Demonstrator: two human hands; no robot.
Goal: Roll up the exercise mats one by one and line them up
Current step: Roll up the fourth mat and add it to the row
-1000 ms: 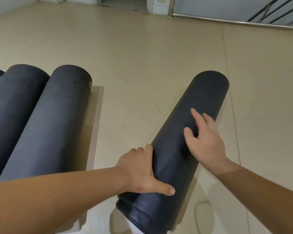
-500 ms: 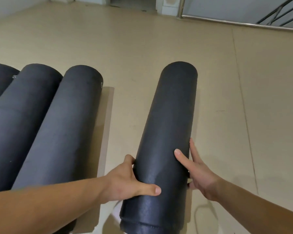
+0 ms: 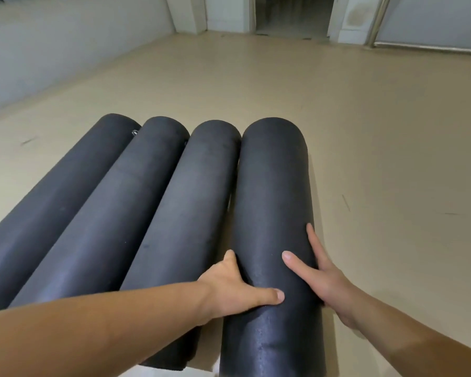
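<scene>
While both hands are on it, the mat (image 3: 272, 186) lies on the floor (image 3: 386, 159) at the right end of the row (image 3: 147, 202), touching its neighbour along most of its length, with far ends about level. The left hand (image 3: 229, 289) grips the near part: its thumb is stretched over the top and its fingers are tucked into the seam beside the next roll, so how far they curl is hidden. The right hand (image 3: 321, 276) lies against the outer side with fingers straight and thumb spread on top; it presses rather than clasps.

The mat's loose edge is not in view, and if it faces up or outward, the mat may spring open once the hands lift. Drawing the left fingers out of the seam could nudge the mat off the row. Its near end seems to reach past its neighbour's, so the line may finish uneven.
</scene>
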